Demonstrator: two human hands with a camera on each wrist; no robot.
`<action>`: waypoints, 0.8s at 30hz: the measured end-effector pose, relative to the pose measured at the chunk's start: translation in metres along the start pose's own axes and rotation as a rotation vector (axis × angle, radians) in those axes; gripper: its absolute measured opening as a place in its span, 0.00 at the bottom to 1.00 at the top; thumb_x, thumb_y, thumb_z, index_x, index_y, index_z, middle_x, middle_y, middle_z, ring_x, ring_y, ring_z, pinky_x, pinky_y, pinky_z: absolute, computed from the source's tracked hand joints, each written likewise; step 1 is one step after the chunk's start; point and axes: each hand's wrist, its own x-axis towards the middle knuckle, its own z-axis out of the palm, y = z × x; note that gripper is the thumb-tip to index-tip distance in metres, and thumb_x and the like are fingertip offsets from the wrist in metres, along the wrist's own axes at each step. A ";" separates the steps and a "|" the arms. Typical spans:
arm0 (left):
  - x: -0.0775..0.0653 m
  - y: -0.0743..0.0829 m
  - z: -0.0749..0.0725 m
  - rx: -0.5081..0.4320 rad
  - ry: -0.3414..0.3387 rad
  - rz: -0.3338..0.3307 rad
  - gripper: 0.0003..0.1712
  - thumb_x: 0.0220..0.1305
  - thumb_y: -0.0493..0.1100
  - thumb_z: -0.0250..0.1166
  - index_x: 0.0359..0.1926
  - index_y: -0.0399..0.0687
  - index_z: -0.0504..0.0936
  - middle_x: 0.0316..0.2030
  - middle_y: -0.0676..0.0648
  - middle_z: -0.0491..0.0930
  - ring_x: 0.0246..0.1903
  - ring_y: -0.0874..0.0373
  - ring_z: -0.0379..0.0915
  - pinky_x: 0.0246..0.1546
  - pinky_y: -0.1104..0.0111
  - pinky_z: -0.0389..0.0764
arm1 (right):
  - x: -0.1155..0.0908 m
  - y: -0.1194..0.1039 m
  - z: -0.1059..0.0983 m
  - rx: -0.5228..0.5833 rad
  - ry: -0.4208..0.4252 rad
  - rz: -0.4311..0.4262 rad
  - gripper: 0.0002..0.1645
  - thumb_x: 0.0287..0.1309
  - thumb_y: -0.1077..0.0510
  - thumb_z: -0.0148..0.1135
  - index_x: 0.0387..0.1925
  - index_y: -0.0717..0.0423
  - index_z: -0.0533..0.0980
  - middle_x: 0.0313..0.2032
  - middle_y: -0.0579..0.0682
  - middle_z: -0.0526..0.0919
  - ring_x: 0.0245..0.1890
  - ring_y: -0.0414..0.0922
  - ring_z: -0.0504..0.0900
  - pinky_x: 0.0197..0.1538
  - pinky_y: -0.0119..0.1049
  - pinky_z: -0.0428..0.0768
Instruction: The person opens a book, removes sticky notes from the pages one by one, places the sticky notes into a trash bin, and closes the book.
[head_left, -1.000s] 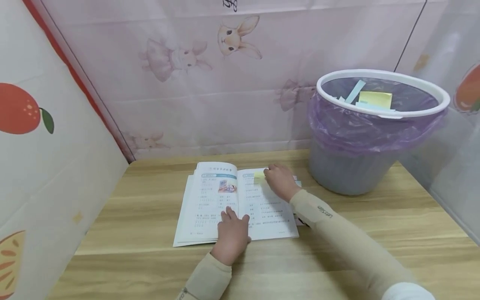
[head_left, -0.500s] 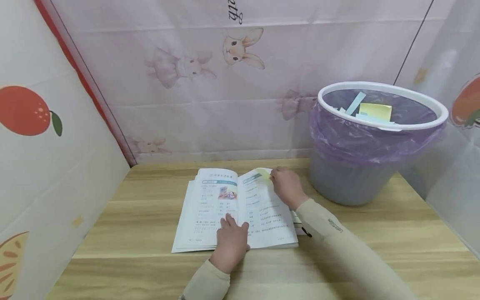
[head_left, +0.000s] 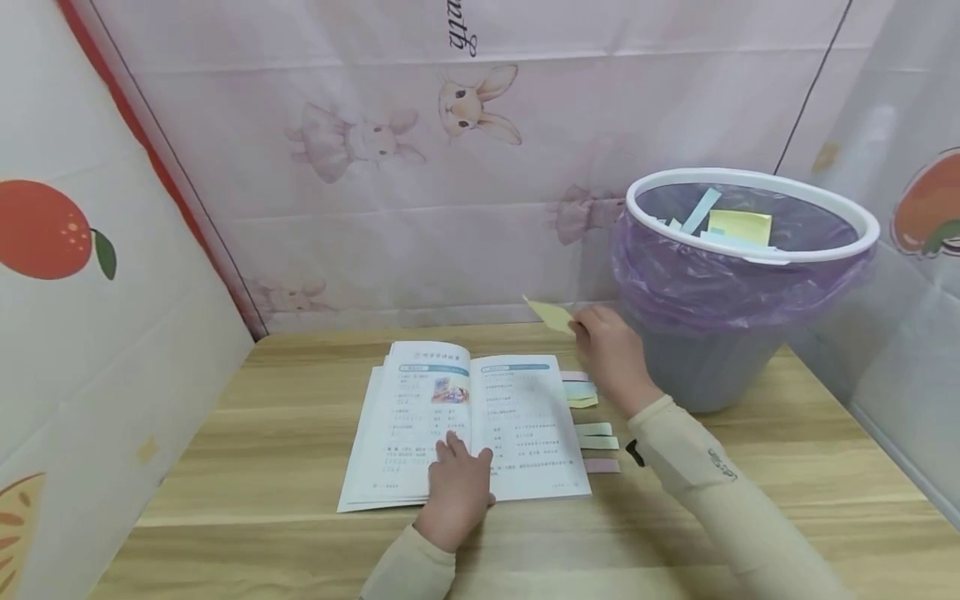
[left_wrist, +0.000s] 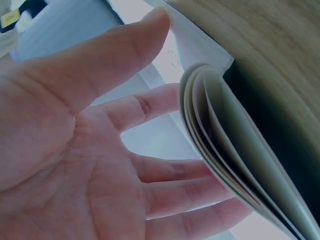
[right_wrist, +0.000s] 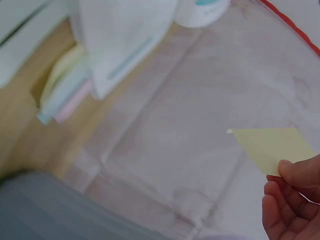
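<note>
An open book (head_left: 523,425) with printed pages lies on the wooden table. My left hand (head_left: 456,486) presses on its lower middle near the spine, fingers spread and straight; in the left wrist view the fingers (left_wrist: 170,192) reach behind the curved page edges (left_wrist: 220,130). Up beyond the book's right page, my right hand (head_left: 617,354) pinches a yellow sticky note (head_left: 551,315) by one corner between thumb and fingers. The right wrist view shows this note (right_wrist: 272,147) held in the air, off the page. Several coloured tabs (head_left: 596,437) stick out from the book's right edge.
A grey bin (head_left: 705,358) with a purple bag and a white rim (head_left: 757,177) stands at the back right, close beside my right hand. Inside it are a yellow note (head_left: 741,227) and blue paper strips (head_left: 702,210). A rabbit-print wall covering (head_left: 472,192) rises behind the table.
My right hand has peeled the yellow sticky note off the top of the right page and lifted it up and to the right, toward the bin. The left hand has stayed on the book.
</note>
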 end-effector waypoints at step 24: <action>0.001 -0.001 -0.004 0.017 0.004 0.016 0.33 0.48 0.55 0.74 0.53 0.44 0.78 0.57 0.23 0.69 0.57 0.31 0.69 0.43 0.51 0.81 | 0.077 0.019 -0.195 -0.279 0.244 0.388 0.21 0.66 0.60 0.48 0.54 0.68 0.75 0.42 0.57 0.76 0.47 0.45 0.73 0.58 0.46 0.63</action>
